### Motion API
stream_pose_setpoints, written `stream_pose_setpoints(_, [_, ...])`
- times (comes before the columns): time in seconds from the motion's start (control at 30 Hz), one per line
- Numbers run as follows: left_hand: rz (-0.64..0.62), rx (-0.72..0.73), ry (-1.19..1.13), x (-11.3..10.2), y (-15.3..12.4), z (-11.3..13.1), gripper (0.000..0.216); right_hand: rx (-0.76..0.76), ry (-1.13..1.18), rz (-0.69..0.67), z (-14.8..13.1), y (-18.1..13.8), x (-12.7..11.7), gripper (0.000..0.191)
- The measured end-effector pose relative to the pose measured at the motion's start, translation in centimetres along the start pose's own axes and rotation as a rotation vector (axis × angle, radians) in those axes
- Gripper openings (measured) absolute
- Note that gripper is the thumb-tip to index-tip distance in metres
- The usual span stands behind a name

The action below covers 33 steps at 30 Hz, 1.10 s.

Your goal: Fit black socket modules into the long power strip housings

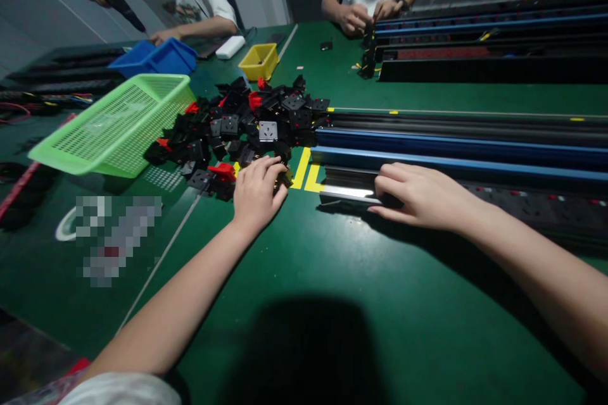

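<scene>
left hand [256, 193] pinched a likely light, rigid socket module [284, 178] by its edges at the mid-bench pile [247, 126]; right hand [422, 197], fingers together, pressed the rail [346, 193].

I count one green plastic mesh basket [118, 120], two blue plastic bins [159, 58], one yellow plastic bin [259, 61]. Black socket modules [237, 126]: heaped, uncountable.

A wide flat table with a dark green top [418, 323] is spread over most of the view. A thin white line [156, 262] is painted across it, and short yellow tape marks [304, 169] are stuck near the middle. A pale grey wall [28, 12] is seen behind, at the left. The room is dimly lit — a big dark shadow [304, 348] is cast near the front edge.
</scene>
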<state>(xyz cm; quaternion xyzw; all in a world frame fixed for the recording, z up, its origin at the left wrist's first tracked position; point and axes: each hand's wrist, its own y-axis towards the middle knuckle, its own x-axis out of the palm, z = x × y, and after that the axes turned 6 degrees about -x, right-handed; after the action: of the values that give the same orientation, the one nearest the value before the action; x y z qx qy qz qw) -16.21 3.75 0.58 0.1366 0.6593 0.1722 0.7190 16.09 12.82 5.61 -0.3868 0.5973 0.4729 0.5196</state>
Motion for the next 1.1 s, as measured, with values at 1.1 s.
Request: stream_pose_setpoints(1.1, [0.037, -0.380, -1.298, 0.3, -2.9, 6.2, 0.035, 0.037, -0.023, -0.045, -0.2, -0.1, 0.1, 0.034])
